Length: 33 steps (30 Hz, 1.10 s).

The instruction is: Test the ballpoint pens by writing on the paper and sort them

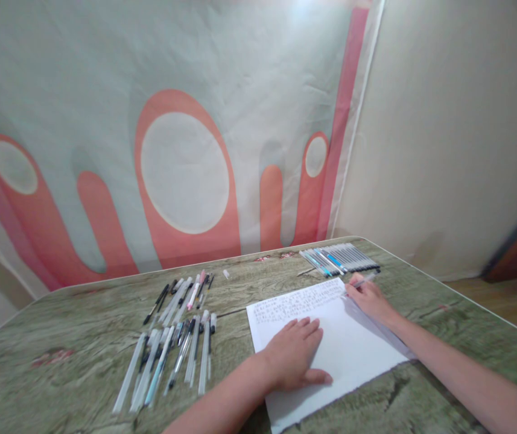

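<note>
A white sheet of paper point(353, 355) lies on the table, with rows of dark handwriting across its upper part. My left hand point(295, 355) rests flat on the paper's left half, fingers stretched out and thumb spread. At the sheet's upper right edge, my right hand point(369, 298) is closed around a pen point(367, 279). The pen slants, its rear end pointing right; its tip is close to the end of the writing, and whether it touches the paper I cannot tell.
Several pens and clear pen parts point(161, 361) lie in two loose groups on the left. A neat row of pens point(344, 259) sits at the far right, behind my right hand. A small white cap-like piece point(226, 273) lies near the back edge of the wood-patterned table point(81, 337).
</note>
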### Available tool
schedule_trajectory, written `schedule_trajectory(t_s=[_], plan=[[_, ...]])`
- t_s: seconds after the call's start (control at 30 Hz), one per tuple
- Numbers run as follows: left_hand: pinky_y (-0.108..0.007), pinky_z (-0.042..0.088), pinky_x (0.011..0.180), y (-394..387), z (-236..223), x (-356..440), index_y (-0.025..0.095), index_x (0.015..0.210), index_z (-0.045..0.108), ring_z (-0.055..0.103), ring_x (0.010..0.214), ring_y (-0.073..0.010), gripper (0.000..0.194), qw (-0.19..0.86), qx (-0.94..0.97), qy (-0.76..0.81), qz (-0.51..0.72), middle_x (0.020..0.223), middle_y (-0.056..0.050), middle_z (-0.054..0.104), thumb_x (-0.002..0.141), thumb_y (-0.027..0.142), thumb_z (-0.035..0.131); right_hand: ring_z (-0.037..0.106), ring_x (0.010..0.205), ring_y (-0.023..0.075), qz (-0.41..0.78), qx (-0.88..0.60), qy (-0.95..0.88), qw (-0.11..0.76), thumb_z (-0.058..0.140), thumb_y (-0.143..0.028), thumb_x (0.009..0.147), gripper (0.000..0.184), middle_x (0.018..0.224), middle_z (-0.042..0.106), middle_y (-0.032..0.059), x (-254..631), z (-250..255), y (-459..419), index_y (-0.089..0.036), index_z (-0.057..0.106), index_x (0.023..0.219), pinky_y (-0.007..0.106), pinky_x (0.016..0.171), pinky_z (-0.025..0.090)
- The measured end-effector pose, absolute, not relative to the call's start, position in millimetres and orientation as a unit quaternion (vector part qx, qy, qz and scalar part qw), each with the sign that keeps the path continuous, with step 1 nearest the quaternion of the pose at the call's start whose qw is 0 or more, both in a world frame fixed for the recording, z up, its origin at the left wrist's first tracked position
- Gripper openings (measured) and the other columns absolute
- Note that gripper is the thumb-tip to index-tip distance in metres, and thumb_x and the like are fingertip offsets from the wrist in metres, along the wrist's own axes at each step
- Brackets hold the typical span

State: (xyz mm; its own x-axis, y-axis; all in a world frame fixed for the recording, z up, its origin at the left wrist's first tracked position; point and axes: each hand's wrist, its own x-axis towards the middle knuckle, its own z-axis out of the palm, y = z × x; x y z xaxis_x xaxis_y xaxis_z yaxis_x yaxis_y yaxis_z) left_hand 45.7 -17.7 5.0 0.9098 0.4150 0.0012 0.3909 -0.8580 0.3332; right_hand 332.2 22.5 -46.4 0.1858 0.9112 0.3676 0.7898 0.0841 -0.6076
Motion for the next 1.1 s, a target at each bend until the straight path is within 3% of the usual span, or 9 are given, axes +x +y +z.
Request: schedule_trajectory(t_s=[1.1], plan=[[-0.042, 0.019, 0.105, -17.3, 1.6, 46.1, 0.01, 0.133, 0.03, 0.023, 0.129, -0.0297, 0.081, 0.173, 0.961, 0.211, 0.051, 0.14, -0.016, 0.027, 0.074, 0.063, 0.042, 0.052, 0.056, 0.0153, 0.073, -0.679, -0.632, 0.367, 0.041, -0.035, 0.077, 0.02, 0.056, 0.055, -0.0011, 333.8, -47.4, 22.6, -0.022, 0.046, 0.063, 0.027, 0.055, 0.035]])
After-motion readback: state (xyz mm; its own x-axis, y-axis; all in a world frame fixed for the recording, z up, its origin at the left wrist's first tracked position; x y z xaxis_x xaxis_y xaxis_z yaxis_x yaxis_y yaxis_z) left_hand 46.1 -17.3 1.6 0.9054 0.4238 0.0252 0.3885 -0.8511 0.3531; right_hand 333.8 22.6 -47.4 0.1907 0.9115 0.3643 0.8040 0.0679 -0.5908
